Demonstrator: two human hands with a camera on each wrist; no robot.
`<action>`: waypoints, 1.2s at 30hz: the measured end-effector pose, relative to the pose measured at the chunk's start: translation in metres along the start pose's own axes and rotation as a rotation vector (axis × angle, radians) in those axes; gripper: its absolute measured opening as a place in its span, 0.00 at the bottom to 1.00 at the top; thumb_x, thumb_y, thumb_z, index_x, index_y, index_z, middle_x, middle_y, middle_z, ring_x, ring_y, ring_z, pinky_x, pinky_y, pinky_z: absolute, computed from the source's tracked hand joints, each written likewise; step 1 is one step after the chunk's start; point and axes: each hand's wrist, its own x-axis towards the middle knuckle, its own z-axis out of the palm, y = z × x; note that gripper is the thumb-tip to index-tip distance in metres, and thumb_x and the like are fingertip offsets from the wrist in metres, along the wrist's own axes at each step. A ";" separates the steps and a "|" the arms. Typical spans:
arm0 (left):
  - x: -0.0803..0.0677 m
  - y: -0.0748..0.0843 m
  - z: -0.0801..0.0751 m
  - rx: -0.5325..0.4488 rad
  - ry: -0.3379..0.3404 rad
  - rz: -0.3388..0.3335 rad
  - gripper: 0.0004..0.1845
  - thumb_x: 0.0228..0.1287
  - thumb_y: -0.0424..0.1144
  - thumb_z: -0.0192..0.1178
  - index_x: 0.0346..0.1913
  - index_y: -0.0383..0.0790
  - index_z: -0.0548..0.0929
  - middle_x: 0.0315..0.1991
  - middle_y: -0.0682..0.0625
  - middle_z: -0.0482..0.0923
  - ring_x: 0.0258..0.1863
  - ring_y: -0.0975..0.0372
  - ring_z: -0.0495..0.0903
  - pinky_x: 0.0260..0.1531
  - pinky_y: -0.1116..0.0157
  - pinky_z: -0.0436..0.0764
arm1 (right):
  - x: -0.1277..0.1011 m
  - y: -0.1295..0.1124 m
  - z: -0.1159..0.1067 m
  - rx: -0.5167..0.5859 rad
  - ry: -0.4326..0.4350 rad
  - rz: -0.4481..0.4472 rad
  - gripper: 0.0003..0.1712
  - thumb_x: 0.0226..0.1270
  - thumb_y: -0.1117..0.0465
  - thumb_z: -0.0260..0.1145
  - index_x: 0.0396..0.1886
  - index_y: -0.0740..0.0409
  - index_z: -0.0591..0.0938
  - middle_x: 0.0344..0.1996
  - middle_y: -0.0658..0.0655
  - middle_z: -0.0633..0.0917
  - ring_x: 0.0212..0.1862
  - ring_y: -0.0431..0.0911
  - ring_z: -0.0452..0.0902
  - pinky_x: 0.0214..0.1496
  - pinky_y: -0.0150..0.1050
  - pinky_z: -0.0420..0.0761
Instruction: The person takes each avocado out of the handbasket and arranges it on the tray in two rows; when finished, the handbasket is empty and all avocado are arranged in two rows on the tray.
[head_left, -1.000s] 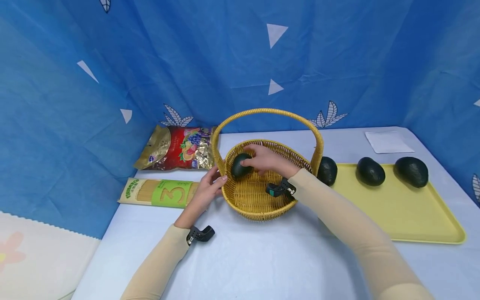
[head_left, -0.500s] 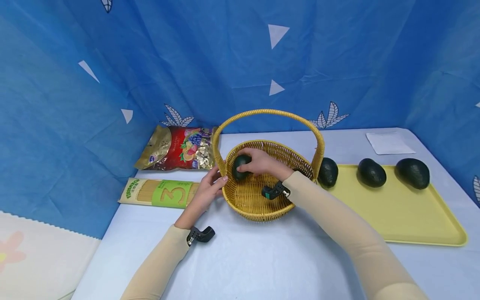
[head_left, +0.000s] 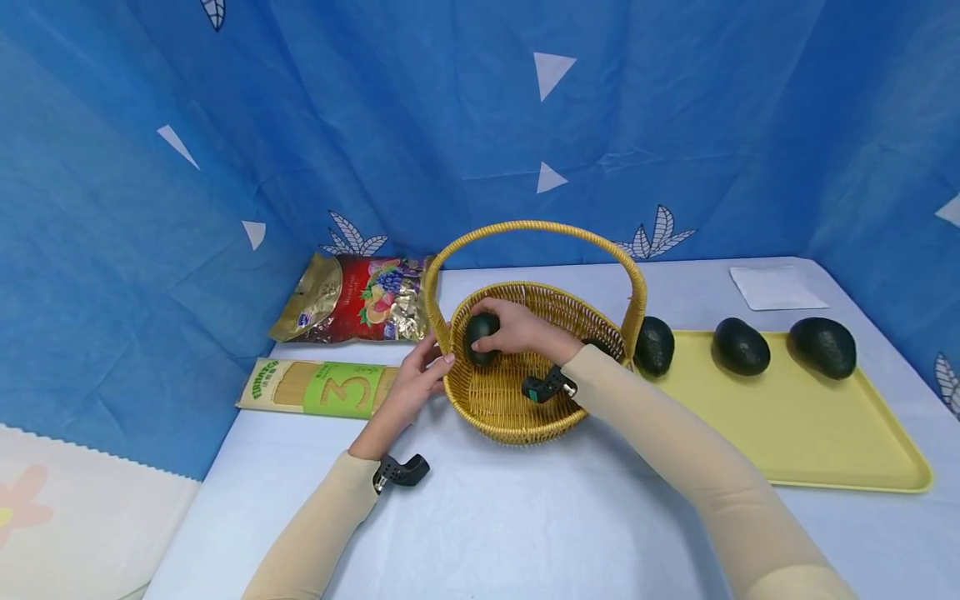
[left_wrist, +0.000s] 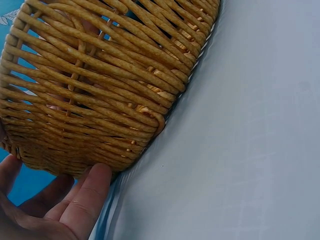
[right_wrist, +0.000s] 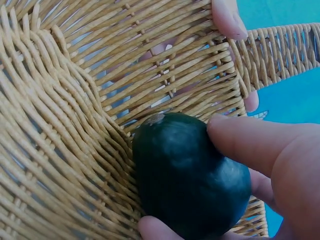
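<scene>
Right hand [head_left: 517, 327] grips avocado [head_left: 480, 337] inside wicker basket [head_left: 525, 417]; left hand [head_left: 411, 385], fingers relaxed, rests against basket wall.

A pale blue table [head_left: 525, 517] carries everything. Near its centre stands a wicker basket [head_left: 517, 417] with a tall hoop handle. At about nine o'clock from the basket lies a flat pasta packet [head_left: 318, 387] with a green label marked 3, and at ten o'clock a red and gold snack bag [head_left: 352, 297]. At three o'clock sits a yellow tray [head_left: 825, 433], its near end just beside the basket. At two o'clock, toward the far corner, lies a white paper sheet [head_left: 776, 287].
</scene>
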 end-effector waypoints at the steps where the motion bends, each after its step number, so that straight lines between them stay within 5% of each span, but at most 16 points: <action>1: 0.000 0.000 0.000 0.002 0.001 0.000 0.35 0.77 0.40 0.54 0.81 0.48 0.56 0.72 0.33 0.66 0.64 0.43 0.76 0.47 0.66 0.89 | 0.000 -0.001 0.000 0.000 -0.003 -0.002 0.34 0.66 0.53 0.73 0.70 0.48 0.73 0.67 0.60 0.76 0.63 0.57 0.76 0.60 0.51 0.83; 10: 0.002 -0.003 0.000 -0.006 -0.001 -0.002 0.34 0.77 0.39 0.54 0.81 0.45 0.56 0.71 0.32 0.67 0.63 0.44 0.77 0.47 0.67 0.89 | -0.001 -0.001 0.001 0.013 -0.029 -0.050 0.34 0.59 0.65 0.72 0.67 0.49 0.76 0.64 0.62 0.77 0.60 0.57 0.77 0.54 0.48 0.86; 22: 0.002 -0.005 -0.001 -0.007 0.014 0.004 0.33 0.77 0.39 0.55 0.80 0.46 0.58 0.69 0.33 0.69 0.59 0.48 0.78 0.44 0.68 0.89 | -0.008 -0.004 -0.006 -0.022 -0.079 -0.087 0.34 0.62 0.64 0.72 0.69 0.50 0.76 0.67 0.61 0.76 0.61 0.57 0.77 0.52 0.45 0.87; 36: 0.002 -0.003 0.000 -0.037 0.014 0.014 0.34 0.76 0.37 0.56 0.80 0.48 0.59 0.70 0.33 0.68 0.62 0.43 0.76 0.43 0.67 0.90 | -0.061 -0.008 -0.032 -0.009 -0.060 -0.102 0.34 0.60 0.62 0.68 0.69 0.51 0.77 0.63 0.62 0.78 0.52 0.54 0.78 0.41 0.39 0.85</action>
